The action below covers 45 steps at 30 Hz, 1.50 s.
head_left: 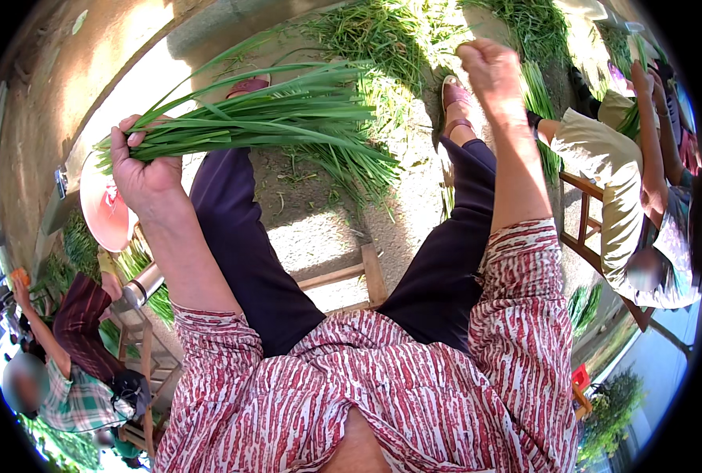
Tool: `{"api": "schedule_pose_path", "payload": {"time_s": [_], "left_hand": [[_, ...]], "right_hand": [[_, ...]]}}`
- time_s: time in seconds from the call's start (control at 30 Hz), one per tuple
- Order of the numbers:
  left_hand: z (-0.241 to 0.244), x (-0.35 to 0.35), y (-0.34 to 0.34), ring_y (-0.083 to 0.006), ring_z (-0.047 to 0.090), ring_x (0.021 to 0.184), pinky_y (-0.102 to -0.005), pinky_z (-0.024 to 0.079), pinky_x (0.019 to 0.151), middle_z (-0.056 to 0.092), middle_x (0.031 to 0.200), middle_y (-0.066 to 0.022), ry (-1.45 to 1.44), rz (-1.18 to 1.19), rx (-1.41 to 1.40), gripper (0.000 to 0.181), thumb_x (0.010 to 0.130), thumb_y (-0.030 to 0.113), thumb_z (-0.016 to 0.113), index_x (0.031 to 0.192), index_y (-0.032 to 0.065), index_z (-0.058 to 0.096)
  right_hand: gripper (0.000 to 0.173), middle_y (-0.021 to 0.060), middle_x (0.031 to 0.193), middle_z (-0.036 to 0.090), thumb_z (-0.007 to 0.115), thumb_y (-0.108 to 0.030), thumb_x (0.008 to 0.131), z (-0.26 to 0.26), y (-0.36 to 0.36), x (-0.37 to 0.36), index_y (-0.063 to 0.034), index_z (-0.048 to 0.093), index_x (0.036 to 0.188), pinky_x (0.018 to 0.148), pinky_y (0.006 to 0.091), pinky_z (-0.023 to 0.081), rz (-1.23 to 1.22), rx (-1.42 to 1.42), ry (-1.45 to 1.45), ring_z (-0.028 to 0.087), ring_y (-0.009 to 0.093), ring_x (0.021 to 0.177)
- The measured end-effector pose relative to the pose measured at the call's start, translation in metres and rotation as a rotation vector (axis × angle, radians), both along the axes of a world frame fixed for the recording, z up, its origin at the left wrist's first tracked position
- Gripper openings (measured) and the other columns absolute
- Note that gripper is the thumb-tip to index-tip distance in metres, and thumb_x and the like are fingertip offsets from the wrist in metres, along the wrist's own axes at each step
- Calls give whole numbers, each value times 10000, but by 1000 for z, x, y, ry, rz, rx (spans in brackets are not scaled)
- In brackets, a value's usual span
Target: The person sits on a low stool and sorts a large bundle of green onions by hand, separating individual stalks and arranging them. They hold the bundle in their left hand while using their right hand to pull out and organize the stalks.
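My left hand [147,171] grips a bunch of long, flat green leaves, which look like garlic chives [256,121], near one end. The leaf tips fan out to the right, over my left foot and the ground between my legs. My right hand [493,68] is raised at the upper right, apart from the bunch and slightly blurred. Its fingers are curled in, and nothing shows in them. Below and around that hand lie loose green and yellowed leaf trimmings [386,35].
A wooden stool frame [374,275] shows between my legs. At right a person in pale trousers [614,177] sits on a wooden stool [584,219] beside green bundles [537,94]. A pink hat [100,207], a metal flask [141,287] and a seated person [79,366] are at left.
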<state>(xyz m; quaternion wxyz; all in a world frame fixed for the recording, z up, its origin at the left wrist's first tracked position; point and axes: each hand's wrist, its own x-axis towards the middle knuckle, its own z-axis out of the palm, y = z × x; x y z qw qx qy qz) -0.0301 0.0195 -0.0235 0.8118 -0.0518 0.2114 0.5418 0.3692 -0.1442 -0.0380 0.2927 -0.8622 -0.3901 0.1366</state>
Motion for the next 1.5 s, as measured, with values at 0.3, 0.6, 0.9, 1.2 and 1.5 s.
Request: {"api": "schedule_pose_path", "payload": {"time_s": [0.3,0.6,0.9,1.2,1.5], "left_hand": [[8,-2,-5,-143,488,585,-321,448,618,555,724,-49,50,74,-19,180,930,204,491,826,57,492],[7,6,-5,-148,500,581,-325,452,612,557,717,-54,72,112,-60,206,941,225,476,829,53,497],[4,16,-7,-132,507,580,-330,459,627,571,726,-59,116,133,-39,171,924,208,523,866,49,500],[20,32,-19,-126,497,566,-313,450,606,556,690,-55,214,193,-60,198,947,196,490,840,29,505],[17,38,-21,-143,502,574,-331,456,647,573,741,-76,220,152,-41,141,921,172,527,879,44,484]], "right_hand": [[306,149,896,690,610,-174,744,-5,-4,20,-34,675,1008,840,387,485,73,125,-251,659,307,849],[239,44,726,631,597,-147,845,21,-12,-21,8,678,1007,615,228,457,216,143,315,555,73,659],[198,-7,645,603,635,-197,860,51,-21,-67,-9,689,830,546,218,432,369,72,569,515,60,575],[254,-20,674,598,659,-250,858,62,-14,-85,1,684,887,542,212,411,502,117,759,491,51,608],[269,-14,635,537,668,-213,834,47,-15,-93,40,664,922,521,236,382,609,31,701,455,61,590]]}}
